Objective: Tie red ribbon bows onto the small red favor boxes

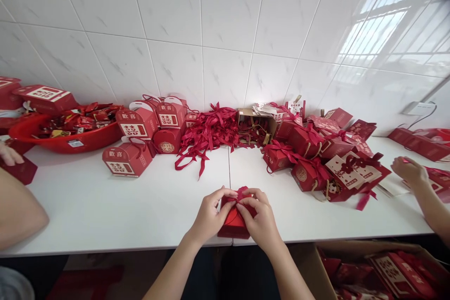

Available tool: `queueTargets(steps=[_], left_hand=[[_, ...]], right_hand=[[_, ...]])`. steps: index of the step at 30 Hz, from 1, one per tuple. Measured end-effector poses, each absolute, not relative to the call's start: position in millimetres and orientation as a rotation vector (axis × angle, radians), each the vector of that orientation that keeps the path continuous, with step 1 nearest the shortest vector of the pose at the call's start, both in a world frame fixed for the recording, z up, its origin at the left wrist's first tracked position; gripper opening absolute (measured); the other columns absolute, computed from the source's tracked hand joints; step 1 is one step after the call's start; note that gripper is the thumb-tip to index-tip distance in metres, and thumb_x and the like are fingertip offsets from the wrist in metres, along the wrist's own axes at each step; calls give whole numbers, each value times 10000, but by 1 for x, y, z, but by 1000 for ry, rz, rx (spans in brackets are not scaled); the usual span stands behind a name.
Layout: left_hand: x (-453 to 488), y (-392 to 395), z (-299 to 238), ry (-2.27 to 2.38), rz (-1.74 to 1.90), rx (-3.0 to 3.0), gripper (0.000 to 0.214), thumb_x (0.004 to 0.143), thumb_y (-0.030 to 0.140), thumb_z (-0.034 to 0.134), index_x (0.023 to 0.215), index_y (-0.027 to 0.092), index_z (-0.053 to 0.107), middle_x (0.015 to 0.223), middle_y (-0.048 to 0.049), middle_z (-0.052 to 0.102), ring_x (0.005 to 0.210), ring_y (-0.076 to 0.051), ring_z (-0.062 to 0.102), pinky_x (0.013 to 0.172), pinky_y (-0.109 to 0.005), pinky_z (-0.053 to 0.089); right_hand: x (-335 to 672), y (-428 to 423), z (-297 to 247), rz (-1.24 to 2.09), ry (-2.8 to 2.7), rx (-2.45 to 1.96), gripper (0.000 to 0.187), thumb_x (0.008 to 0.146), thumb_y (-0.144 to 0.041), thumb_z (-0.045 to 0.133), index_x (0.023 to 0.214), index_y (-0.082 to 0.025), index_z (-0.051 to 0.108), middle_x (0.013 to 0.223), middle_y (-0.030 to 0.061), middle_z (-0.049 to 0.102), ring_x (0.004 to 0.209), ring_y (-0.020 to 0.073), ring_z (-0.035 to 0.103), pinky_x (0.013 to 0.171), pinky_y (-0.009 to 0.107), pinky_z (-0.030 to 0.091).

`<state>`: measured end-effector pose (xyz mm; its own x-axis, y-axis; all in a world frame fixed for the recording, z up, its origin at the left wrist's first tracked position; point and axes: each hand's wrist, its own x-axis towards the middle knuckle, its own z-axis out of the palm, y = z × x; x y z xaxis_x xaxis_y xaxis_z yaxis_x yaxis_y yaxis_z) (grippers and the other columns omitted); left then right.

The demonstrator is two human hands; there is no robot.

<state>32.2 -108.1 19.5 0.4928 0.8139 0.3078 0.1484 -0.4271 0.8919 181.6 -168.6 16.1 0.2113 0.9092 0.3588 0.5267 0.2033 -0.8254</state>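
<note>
A small red gift box stands at the near edge of the white table. My left hand grips the box's left side, fingers pinched on the red ribbon at its top. My right hand is curled over the right side, fingertips also pinching that ribbon. The two hands meet above the box.
A heap of loose red ribbons lies at the back. Folded red boxes stand left of it, ribboned ones right. A red basin of sweets sits far left. Other people's hands work at both sides. A carton of boxes sits below right.
</note>
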Motion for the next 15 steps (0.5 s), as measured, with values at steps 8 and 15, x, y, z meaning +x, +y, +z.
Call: queueTargets(steps=[8,15], left_hand=[[41,-91,20,732,944,1819,82,859,192,529,925,206,576,908,-29,651,894,-166,638,838,-305,515],[41,-83,22,951,1076,1958,114,838,325,584,834,224,638,922,-43,598,995,-225,563,941,-408,442]], right_hand=[[184,-157,6,826,-1265,-1387,230,845,-365,565,775,-210,720,1452,105,407,1353,314,324,1096,505,270],[174,-147,2,848,-938,-1351,298,800,-475,595,853,-219,738,1470,99,383,1339,332,355,1065,479,335]])
